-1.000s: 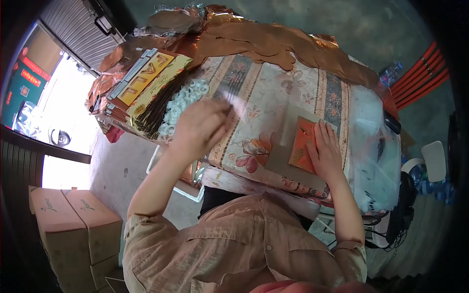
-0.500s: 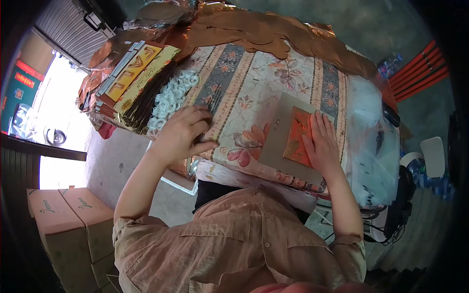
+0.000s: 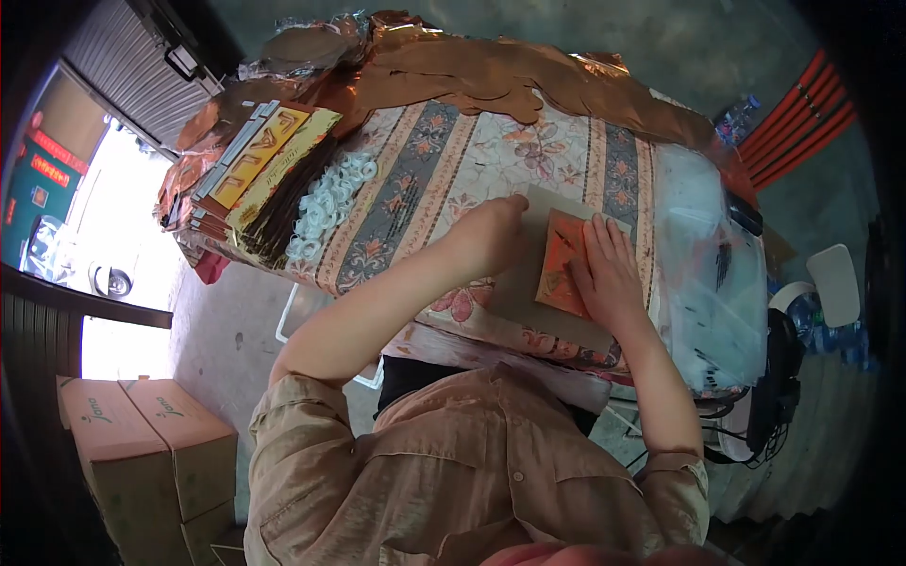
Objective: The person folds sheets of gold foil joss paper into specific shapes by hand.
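While resting palm down across the right side of the card (image 3: 560, 271), unclenched, fingers outstretched: right hand (image 3: 613, 283). Under the card: board (image 3: 517, 294). Left of the card, over the board: left hand (image 3: 491, 236), fingers curled in; cannot tell whether grasping anything. Around card and board: cloth (image 3: 535, 156). Right of the card: bags (image 3: 703, 288). Well left of the card: rings (image 3: 330, 205), then stack (image 3: 269, 170) printed FALL. Farthest, beyond the card: sheets (image 3: 528, 75), brown.

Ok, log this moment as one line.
left hand: curled by grey board, hold unclear | right hand: flat on orange card | orange card: lying on grey board
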`<state>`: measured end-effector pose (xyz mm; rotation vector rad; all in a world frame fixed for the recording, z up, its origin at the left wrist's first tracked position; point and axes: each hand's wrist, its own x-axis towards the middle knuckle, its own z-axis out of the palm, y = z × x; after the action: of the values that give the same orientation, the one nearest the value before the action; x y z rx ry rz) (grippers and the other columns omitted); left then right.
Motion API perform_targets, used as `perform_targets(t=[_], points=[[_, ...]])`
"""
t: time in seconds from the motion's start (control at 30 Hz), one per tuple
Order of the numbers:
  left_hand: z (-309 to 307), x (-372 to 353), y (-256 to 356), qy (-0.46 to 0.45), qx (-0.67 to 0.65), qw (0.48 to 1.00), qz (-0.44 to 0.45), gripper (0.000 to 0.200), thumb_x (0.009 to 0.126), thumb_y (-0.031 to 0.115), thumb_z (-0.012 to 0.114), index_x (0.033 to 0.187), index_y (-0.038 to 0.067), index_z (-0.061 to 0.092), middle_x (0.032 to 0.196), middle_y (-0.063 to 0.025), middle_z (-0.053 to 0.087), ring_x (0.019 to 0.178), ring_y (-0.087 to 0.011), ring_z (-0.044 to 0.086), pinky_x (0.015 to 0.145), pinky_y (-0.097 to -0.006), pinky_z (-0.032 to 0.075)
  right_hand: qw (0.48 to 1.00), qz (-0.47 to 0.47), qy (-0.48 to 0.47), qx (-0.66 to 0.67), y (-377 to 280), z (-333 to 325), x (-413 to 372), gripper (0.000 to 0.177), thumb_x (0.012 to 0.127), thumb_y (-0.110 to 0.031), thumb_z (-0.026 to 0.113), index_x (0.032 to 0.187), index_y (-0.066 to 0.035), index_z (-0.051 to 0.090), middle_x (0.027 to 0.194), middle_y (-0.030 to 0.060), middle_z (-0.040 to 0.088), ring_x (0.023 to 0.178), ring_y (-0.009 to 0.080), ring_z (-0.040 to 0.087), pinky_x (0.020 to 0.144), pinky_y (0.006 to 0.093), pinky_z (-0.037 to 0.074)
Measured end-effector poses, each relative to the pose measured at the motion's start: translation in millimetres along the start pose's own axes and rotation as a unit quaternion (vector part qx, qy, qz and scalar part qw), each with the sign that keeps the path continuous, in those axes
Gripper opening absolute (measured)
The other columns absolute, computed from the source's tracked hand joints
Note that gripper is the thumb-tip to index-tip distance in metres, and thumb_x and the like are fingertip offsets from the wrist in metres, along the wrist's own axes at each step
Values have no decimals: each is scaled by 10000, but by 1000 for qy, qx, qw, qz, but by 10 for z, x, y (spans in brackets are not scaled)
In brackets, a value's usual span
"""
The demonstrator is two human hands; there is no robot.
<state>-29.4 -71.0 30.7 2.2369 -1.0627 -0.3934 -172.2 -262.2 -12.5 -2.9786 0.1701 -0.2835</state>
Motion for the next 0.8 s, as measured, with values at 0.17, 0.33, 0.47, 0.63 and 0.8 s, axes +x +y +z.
perform_targets(t=[0.17,0.33,0.47,0.63,0.8], points=[[104,45,-104,44,-37,998,-16,422,860,186,642,1208,-29,536,935,-168,675,811,-288,682,706,-372,544,1000,-7,-4,-3,0,-7,-10,590,973,-316,495,1444,9,353,1519,192,320,1421,360,267,1172,459,173],[70,16,45,-13,-277,958,-70,248,883,99,615,1101,-12,577,697,-74,634,507,-143,597,446,-289,469,1000,-6,-18,18,-3,-18,-14,589,973,-301,490,1453,4,338,1521,195,316,1433,353,241,1176,455,155],[104,-46,-26,15,-216,976,-37,220,882,103,616,1064,-17,589,678,-79,638,526,-153,609,467,-297,481,999,-8,-32,23,-50,-59,0,586,975,-289,483,1459,2,327,1527,194,304,1439,352,225,1177,455,148],[20,-136,-116,28,-210,977,-35,220,873,95,611,1051,-32,590,707,-100,663,545,-151,623,493,-301,491,998,-38,-42,30,-117,-33,64,585,979,-284,478,1461,6,315,1535,193,284,1442,358,216,1177,454,152],[-157,-163,-205,28,-178,982,-64,224,867,97,618,1053,-27,603,707,-105,658,588,-172,644,537,-308,506,997,-41,-49,32,-250,5,227,592,984,-314,470,1459,4,317,1535,191,286,1443,356,212,1178,452,153]])
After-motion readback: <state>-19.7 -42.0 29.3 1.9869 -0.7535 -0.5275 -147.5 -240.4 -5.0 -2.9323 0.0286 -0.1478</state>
